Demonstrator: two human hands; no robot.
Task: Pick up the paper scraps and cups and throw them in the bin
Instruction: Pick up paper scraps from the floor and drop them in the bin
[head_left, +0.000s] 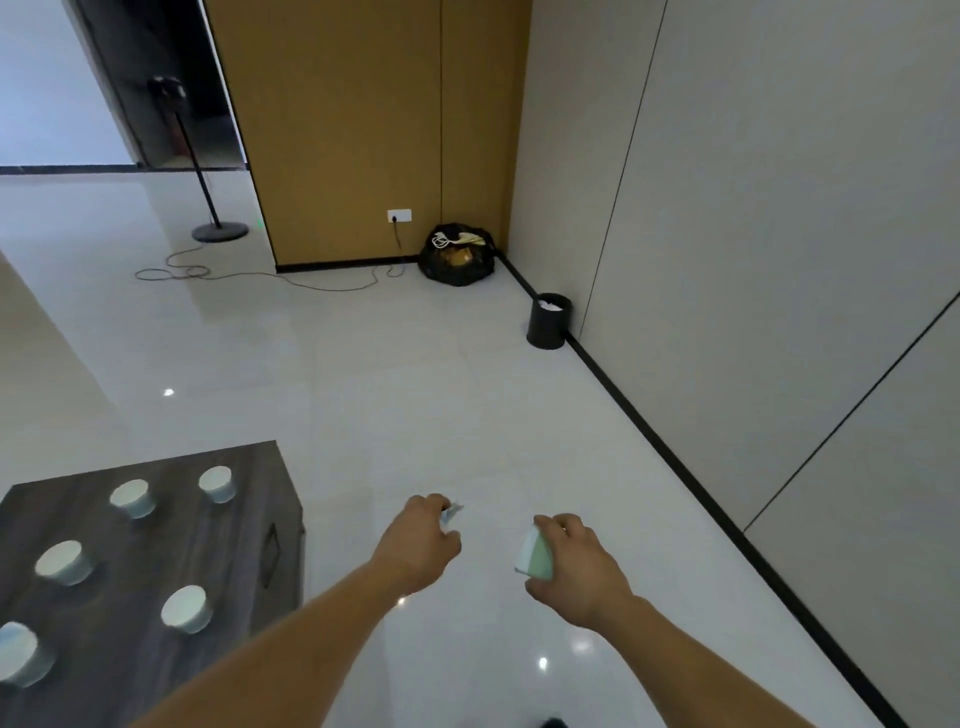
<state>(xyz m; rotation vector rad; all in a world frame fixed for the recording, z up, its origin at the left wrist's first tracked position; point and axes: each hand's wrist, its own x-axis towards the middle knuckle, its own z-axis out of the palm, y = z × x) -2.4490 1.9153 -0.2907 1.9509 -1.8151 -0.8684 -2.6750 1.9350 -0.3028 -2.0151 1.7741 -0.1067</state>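
My right hand grips a pale green and white paper cup, held on its side over the floor. My left hand holds a small whitish paper scrap that pokes out past the fingers. A small black bin with white waste inside stands against the right wall, well ahead of both hands. Several more paper cups stand on a dark wooden table at the lower left.
A full black rubbish bag sits in the far corner. A cable trails across the glossy floor from a wall socket to a black floor stand. Grey wall panels run along the right.
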